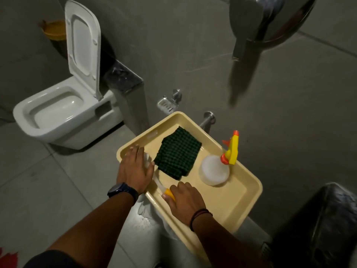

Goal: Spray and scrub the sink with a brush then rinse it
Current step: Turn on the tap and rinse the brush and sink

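Note:
A beige tray (228, 202) sits below me on a white stand. On it lie a dark green checked cloth (177, 153), a clear spray bottle (214, 169) with a yellow and orange trigger head, and a brush (163, 187) with a white neck and yellow handle. My left hand (133, 169) lies flat, palm down, over the white brush head at the tray's left side. Around the yellow handle, my right hand (185, 200) has its fingers curled. The sink basin is not visible.
A chrome tap (257, 22) hangs close at the top right. A white toilet (63, 115) with its lid up stands at the left on the grey tiled floor. A dark glossy object (324, 225) fills the lower right. Chrome wall fittings (170, 101) sit behind the tray.

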The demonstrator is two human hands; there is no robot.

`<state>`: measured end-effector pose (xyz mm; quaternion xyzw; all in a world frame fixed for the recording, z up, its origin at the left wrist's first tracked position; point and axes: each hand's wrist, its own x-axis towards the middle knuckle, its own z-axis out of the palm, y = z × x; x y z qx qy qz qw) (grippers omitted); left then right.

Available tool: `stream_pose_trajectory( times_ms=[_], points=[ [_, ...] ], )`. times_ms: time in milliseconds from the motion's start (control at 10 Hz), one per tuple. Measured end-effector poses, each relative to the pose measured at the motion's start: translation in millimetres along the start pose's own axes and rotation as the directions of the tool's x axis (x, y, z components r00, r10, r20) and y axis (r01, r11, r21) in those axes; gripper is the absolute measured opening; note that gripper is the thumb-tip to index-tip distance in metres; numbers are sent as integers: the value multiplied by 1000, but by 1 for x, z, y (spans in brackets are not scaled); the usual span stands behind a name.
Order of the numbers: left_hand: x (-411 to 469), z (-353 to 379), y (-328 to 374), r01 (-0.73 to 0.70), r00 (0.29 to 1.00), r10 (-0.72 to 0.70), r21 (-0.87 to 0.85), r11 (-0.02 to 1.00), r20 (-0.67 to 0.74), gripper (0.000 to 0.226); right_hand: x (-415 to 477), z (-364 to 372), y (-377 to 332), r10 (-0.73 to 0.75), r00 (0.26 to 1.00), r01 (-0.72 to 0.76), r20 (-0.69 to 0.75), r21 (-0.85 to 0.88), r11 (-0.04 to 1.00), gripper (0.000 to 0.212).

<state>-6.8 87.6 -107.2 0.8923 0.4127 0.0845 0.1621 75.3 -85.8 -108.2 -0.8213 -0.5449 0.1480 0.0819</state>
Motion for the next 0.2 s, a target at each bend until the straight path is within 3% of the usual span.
stream_pose_trajectory(
  times_ms=[200],
  points=[
    [1, -3, 0, -12, 1000, 11, 28, 1000, 16, 67, -4, 8, 7, 55, 996, -55, 65, 2, 998, 49]
  ],
)
